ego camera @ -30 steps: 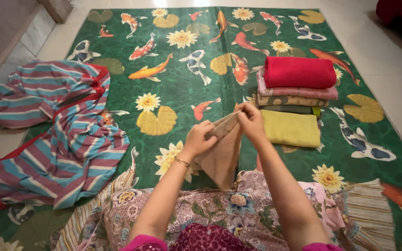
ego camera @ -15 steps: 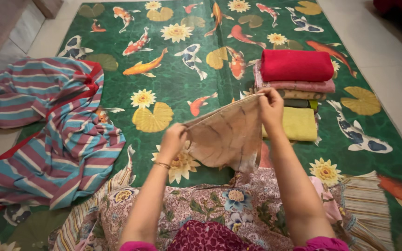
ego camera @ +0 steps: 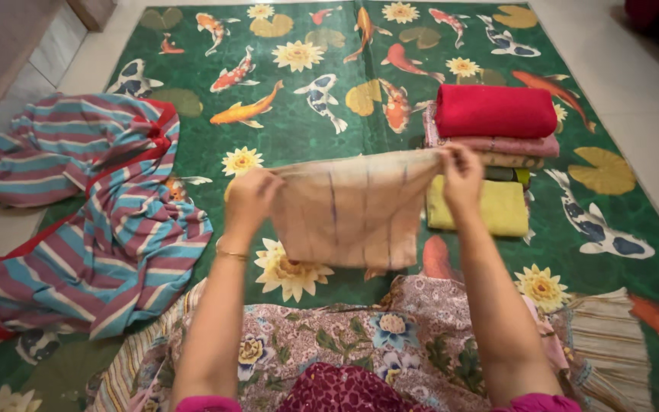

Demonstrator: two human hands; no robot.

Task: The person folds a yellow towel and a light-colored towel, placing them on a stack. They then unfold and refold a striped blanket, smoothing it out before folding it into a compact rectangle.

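Note:
A beige cloth [ego camera: 348,210] with faint dark stripes hangs stretched between my two hands above the green fish-and-flower mat [ego camera: 291,130]. My left hand [ego camera: 252,200] grips its top left corner and wears a thin gold bangle. My right hand [ego camera: 461,177] pinches the top right corner. Just past my right hand stands a stack of folded cloths [ego camera: 497,141], with a red one [ego camera: 495,111] on top and a yellow one [ego camera: 490,206] lying in front at mat level.
A crumpled striped sheet [ego camera: 93,221] in blue, maroon and red lies at the left, partly off the mat onto pale floor tiles [ego camera: 634,84]. My lap is covered by floral fabric [ego camera: 345,336]. A striped fringe cloth [ego camera: 608,343] lies at the lower right.
My hands have moved apart from close together, spreading the beige cloth out wide and flat. The left hand has gone left and up; the cloth now hangs as a broad panel.

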